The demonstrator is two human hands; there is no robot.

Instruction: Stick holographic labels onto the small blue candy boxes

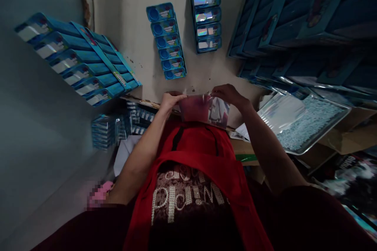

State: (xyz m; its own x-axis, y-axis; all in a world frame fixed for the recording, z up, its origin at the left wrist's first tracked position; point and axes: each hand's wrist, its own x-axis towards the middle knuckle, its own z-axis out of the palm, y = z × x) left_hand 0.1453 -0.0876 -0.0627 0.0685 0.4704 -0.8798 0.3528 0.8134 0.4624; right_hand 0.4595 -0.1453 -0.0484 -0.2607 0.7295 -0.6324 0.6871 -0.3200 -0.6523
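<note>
A clear plastic bag (203,108) hangs between my hands at the table's near edge, in front of the red apron (194,141). My left hand (172,100) is closed on its upper left corner, thumb stretched along the edge. At the upper right, my right hand (227,94) pinches the same edge with curled fingers. The apron's red and pale printed shapes show through the film. Beyond my hands stands a short row of blue printed boxes (169,43), with a second blue row (207,15) to its right.
A large stack of blue boxes (82,62) stands at the left, and taller stacks (294,15) fill the right. At right, a metal tray (318,143) holds small pale-blue pieces, with clear plastic sheets (284,110) on it. More packs (103,131) sit low at left.
</note>
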